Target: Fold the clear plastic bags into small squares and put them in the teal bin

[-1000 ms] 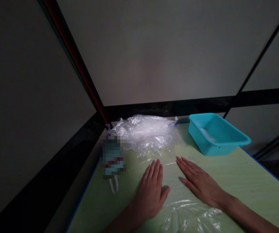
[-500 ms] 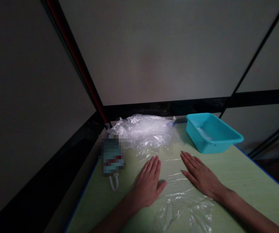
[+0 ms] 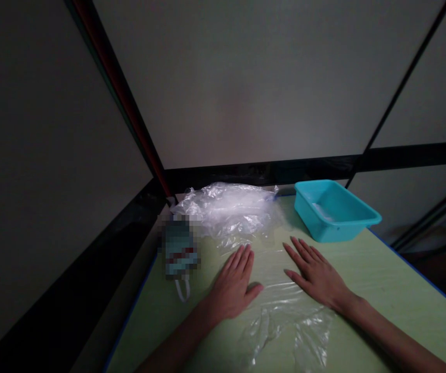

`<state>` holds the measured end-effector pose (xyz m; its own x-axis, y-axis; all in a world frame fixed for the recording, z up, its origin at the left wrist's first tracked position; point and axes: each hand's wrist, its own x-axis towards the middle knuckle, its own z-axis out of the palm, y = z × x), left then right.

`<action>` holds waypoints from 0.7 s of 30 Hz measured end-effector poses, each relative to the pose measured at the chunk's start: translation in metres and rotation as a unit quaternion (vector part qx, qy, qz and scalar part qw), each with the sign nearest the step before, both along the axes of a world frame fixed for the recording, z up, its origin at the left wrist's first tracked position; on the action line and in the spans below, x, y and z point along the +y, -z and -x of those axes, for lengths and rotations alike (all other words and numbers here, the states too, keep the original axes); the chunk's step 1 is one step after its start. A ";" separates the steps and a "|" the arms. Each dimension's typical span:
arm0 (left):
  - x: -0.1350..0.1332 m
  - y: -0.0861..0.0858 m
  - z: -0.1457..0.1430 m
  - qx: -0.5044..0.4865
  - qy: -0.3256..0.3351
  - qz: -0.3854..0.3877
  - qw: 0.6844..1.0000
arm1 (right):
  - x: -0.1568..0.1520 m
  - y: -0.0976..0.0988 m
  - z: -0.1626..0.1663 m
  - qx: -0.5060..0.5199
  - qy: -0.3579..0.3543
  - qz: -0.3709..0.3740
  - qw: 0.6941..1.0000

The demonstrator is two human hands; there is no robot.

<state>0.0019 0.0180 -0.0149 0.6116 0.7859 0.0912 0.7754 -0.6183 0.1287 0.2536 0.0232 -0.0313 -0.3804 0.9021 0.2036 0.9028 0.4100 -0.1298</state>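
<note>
A thin clear plastic bag (image 3: 281,298) lies spread on the pale green table, wrinkled toward the near edge. At its left side my left hand (image 3: 232,287) rests flat, fingers stretched forward and thumb out. My right hand (image 3: 316,272) lies flat at the bag's right side, its fingers a little spread. Both palms face down, and neither hand grips anything. Just beyond my left fingertips is a heap of crumpled clear plastic bags (image 3: 230,207).
A turquoise plastic basin (image 3: 335,212) stands at the back right of the table (image 3: 397,300), with something pale inside. At the left edge lies a blurred-out greenish item (image 3: 180,248) with a white loop. Panelled walls (image 3: 265,93) rise behind and to the left.
The view has shifted slightly. The right hand's fingers have spread a little more apart. Both hands stay flat at the sides of the plastic bag.
</note>
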 end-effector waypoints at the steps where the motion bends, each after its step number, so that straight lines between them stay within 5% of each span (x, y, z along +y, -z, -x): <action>1: 0.001 -0.001 0.000 -0.011 -0.001 0.007 1.000 | 0.000 0.000 -0.001 0.012 -0.001 0.007 1.000; 6: -0.004 -0.013 0.002 -0.046 -0.030 0.022 0.998 | 0.004 -0.005 -0.007 0.044 -0.003 0.037 0.998; 11: -0.041 -0.023 -0.008 -0.057 -0.075 0.015 0.995 | -0.001 -0.018 0.015 0.062 -0.002 0.033 0.998; 17: -0.074 -0.001 -0.022 -0.011 -0.093 0.006 0.996 | -0.027 -0.020 0.085 0.060 -0.107 0.041 0.992; 21: -0.075 0.009 -0.018 -0.009 -0.082 -0.032 0.996 | -0.034 -0.011 0.093 0.053 -0.134 0.044 0.989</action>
<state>0.0203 -0.0568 -0.0236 0.4724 0.8678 0.1539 0.8649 -0.4901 0.1087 0.1603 -0.0105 -0.0200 -0.5897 0.7874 0.1795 0.7423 0.6160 -0.2636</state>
